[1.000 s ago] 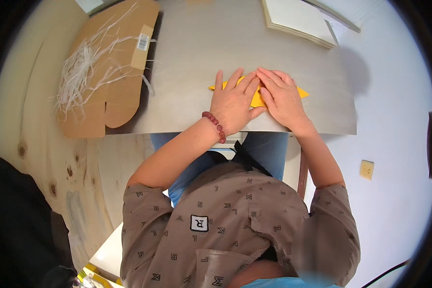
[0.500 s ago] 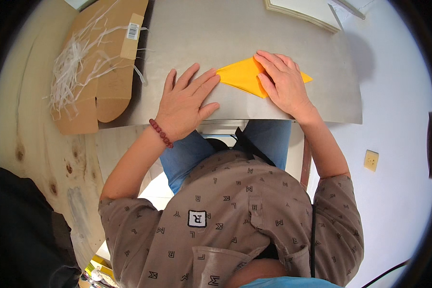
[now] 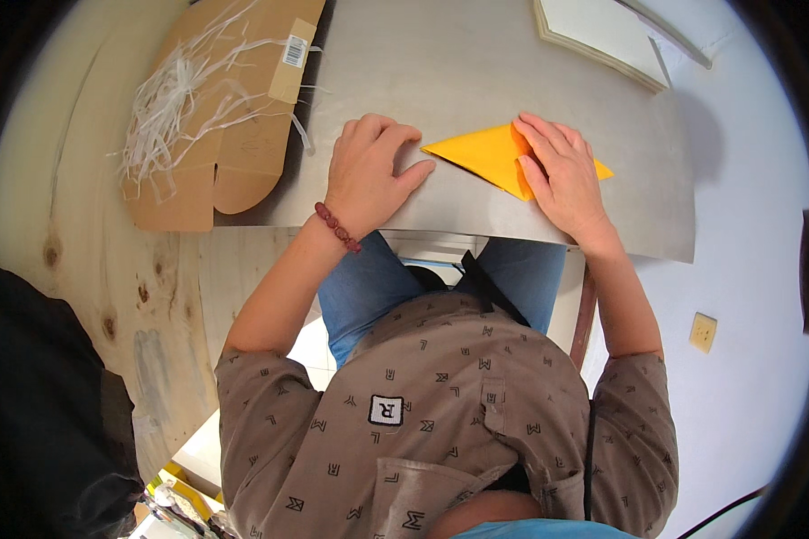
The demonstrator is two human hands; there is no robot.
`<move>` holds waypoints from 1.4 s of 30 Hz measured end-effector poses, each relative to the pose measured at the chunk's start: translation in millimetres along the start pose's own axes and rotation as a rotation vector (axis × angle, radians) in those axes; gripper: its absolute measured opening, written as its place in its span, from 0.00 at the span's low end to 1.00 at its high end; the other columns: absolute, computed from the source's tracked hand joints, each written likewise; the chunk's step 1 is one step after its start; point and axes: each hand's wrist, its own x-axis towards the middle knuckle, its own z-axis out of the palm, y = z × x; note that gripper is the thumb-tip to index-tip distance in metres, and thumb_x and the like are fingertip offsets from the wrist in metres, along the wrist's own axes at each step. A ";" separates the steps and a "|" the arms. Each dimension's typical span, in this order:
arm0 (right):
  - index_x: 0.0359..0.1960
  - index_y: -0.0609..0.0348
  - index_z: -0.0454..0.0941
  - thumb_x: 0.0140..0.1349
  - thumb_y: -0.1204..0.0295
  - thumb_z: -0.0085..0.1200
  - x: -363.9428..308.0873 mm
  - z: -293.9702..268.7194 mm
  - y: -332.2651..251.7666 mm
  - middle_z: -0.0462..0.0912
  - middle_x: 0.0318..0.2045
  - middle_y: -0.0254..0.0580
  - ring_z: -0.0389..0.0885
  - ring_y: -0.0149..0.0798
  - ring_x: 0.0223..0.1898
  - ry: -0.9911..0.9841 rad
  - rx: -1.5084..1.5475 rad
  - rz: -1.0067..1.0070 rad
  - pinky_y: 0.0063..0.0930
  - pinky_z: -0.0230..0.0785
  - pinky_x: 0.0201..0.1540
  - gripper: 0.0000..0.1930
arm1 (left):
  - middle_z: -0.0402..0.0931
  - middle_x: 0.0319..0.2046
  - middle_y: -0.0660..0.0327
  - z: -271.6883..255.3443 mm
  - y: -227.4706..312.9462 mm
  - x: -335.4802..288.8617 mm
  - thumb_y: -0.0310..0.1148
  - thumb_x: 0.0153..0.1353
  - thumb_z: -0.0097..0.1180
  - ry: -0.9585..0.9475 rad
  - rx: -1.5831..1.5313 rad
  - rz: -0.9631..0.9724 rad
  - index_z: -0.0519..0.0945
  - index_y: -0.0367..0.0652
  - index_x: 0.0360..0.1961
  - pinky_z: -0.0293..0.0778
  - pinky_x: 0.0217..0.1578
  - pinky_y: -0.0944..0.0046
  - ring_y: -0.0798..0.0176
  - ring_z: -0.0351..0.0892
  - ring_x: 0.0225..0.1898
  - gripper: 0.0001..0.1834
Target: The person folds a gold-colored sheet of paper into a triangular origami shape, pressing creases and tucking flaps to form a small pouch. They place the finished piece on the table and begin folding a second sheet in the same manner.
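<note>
A folded sheet of yellow paper [image 3: 484, 157], long and pointed at both ends, lies on the grey metal table. My right hand [image 3: 562, 180] rests over its right part, with the fingers draped across the top and the thumb against a raised fold. The palm hides much of that side, though a tip sticks out to the right. Just beyond the paper's left point is my left hand [image 3: 368, 171], its fingers bent and the thumb held away from them. Nothing shows in its grasp. A dark red bead bracelet [image 3: 337, 227] circles that wrist.
On the table's left lies a brown cardboard box piece [image 3: 252, 148], with a bundle of white plastic strips [image 3: 175, 94] on it. White boards [image 3: 602, 36] lie at the far right, near the wall [image 3: 737, 207]. My legs are under the table's front edge.
My left hand has come off the paper's left point, and its spread fingers have bent. The right hand stays on the paper. The whole view has shifted slightly.
</note>
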 end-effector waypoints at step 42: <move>0.46 0.58 0.85 0.73 0.70 0.59 51.3 -116.6 -48.5 0.87 0.35 0.44 0.85 0.47 0.38 -0.036 0.455 -0.233 0.39 0.75 0.48 0.07 | 0.83 0.33 0.69 -54.7 83.4 29.9 0.25 0.69 0.69 0.034 -0.974 -0.029 0.86 0.41 0.45 0.73 0.26 0.77 0.81 0.76 0.27 0.06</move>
